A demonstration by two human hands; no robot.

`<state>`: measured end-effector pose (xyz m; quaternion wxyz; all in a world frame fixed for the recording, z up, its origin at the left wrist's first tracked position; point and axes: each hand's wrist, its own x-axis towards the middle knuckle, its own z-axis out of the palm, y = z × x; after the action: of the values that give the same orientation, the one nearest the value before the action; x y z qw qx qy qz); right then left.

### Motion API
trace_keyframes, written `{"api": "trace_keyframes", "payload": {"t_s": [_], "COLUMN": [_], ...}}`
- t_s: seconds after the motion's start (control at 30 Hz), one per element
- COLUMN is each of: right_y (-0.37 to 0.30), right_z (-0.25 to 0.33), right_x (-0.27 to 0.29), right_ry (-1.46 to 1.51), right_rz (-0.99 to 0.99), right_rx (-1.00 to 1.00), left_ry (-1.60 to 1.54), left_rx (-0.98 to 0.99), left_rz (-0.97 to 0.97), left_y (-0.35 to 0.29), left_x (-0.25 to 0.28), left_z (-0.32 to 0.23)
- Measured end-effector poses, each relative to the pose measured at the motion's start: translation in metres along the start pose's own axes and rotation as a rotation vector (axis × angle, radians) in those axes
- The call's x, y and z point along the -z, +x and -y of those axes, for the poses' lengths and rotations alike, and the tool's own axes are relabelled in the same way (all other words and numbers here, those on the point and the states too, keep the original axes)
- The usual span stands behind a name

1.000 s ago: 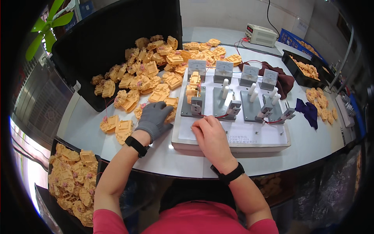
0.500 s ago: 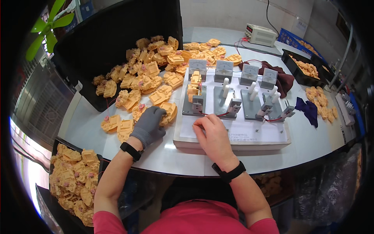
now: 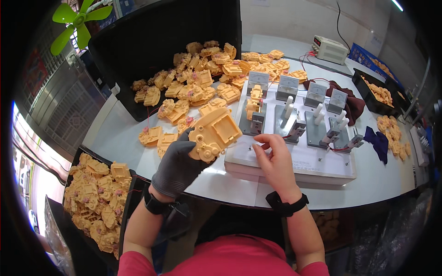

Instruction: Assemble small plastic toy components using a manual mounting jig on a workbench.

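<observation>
My left hand [image 3: 177,168], in a grey glove, grips a yellow-orange moulded plastic housing [image 3: 212,135] and holds it up above the front of the table. A rectangular recess and several round bosses show on its face. My bare right hand [image 3: 278,161] hovers at the front of the white test board [image 3: 294,169], fingers loosely bent, thumb and forefinger apart, nothing between them. On the board stand grey fixtures with white pegs [image 3: 289,108], each with a panel meter [image 3: 287,86] behind it. Another yellow housing [image 3: 253,108] sits upright in the leftmost fixture.
A tipped black bin [image 3: 138,60] spills a heap of similar housings [image 3: 198,80] onto the table. At the lower left stands a full crate of housings [image 3: 96,202]. Farther right are a power supply [image 3: 330,49], a dark cloth [image 3: 352,106], a navy cloth [image 3: 377,143] and a black tray [image 3: 373,110].
My left hand has lifted a housing from the pile and brought it up toward me. The right hand stays near the board's front, its fingers more raised. The whole view has shifted.
</observation>
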<state>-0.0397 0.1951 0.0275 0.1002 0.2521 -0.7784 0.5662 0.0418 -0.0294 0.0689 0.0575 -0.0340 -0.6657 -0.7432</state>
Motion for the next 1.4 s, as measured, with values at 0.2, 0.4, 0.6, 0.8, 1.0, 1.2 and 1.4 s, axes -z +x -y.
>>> {"api": "trace_keyframes", "payload": {"t_s": [0.2,0.4,0.6,0.8,1.0,1.2,1.4], "right_y": [-0.009,-0.009,-0.004,-0.001,-0.004,-0.007,-0.002], "right_z": [-0.02,-0.03,-0.031,-0.038,-0.035,-0.034,-0.032], "right_x": [0.043,0.06,0.057,0.064,0.067,0.068,0.062], "right_ry": [0.19,0.18,0.239,0.314,0.372,0.376,0.387], "right_rz": [-0.326,-0.237,-0.249,-0.197,-0.15,-0.153,-0.125], "right_rx": [-0.07,-0.17,-0.108,-0.107,-0.068,-0.053,-0.053], "left_ry": [-1.11,-1.164,-1.276,-0.959,0.319,1.585,1.814], "left_rx": [0.364,0.355,0.356,0.383,-0.064,-0.79,-0.564], "left_rz": [0.016,0.014,0.066,0.204,0.08,0.454,0.59], "left_y": [0.001,0.009,0.018,0.03,0.096,0.189,0.198], "left_x": [-0.033,-0.058,-0.055,-0.061,-0.085,-0.119,-0.141], "left_z": [0.006,0.004,0.009,-0.007,-0.056,-0.053,-0.044]}}
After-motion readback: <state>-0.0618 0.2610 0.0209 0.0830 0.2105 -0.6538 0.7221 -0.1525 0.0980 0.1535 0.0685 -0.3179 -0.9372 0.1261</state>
